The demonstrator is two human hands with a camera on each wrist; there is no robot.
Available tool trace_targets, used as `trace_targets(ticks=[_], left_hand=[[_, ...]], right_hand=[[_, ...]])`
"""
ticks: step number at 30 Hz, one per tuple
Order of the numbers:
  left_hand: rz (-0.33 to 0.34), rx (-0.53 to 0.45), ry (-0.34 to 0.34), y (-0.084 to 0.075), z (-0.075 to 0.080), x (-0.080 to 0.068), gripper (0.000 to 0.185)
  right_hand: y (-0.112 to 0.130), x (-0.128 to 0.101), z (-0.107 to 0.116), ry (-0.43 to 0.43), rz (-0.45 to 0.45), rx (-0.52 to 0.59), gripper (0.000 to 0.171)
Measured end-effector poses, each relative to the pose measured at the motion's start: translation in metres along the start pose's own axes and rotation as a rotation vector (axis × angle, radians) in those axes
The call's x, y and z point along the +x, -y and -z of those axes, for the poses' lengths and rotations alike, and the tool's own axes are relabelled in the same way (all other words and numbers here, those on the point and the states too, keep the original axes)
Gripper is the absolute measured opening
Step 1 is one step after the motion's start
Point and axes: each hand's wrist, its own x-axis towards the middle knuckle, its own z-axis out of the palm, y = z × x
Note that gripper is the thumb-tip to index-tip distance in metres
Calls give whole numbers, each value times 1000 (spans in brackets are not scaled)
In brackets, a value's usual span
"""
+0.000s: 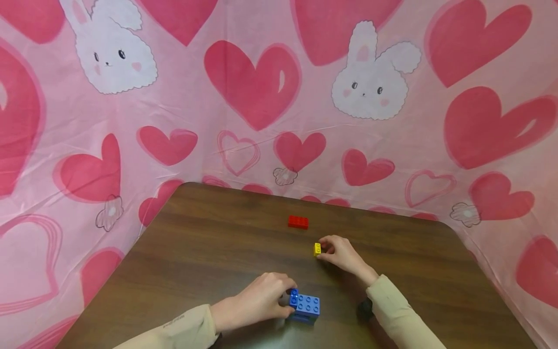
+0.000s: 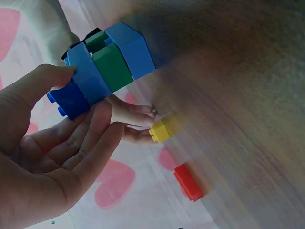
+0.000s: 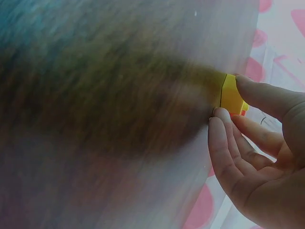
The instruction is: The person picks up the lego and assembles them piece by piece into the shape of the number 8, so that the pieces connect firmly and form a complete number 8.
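A small dark blue toy brick (image 1: 294, 297) sits at the left end of a larger blue brick (image 1: 309, 304), which tops a stack near the table's front. Thumb and fingers of my left hand (image 1: 260, 299) pinch the dark blue brick. Green bricks (image 2: 112, 67) lie between the upper blue brick and another blue brick (image 2: 131, 47) at the base. Farther back, my right hand (image 1: 344, 254) pinches a small yellow brick (image 1: 317, 249) between thumb and fingertips. In the right wrist view, the yellow brick (image 3: 230, 95) is partly covered by the thumb and fingers.
Behind the yellow brick, a red brick (image 1: 298, 222) lies on the brown wooden table (image 1: 209, 232). A pink cloth with hearts and rabbits (image 1: 178, 97) hangs along the table's back and sides.
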Motion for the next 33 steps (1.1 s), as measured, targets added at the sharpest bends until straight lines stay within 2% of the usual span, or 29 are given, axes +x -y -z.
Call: trace_targets(ticks=[6, 13, 21, 33], left_hand=[[-15, 9, -11, 1, -1, 0, 32], [-25, 33, -23, 0, 0, -1, 32], [-37, 59, -40, -1, -1, -2, 32], [-13, 2, -7, 1, -1, -2, 33]], right_hand=[[-1, 2, 0, 2, -9, -11, 34], [-2, 2, -1, 0, 25, -15, 31], [0, -1, -1, -5, -3, -5, 30], [2, -7, -1, -23, -6, -23, 30]])
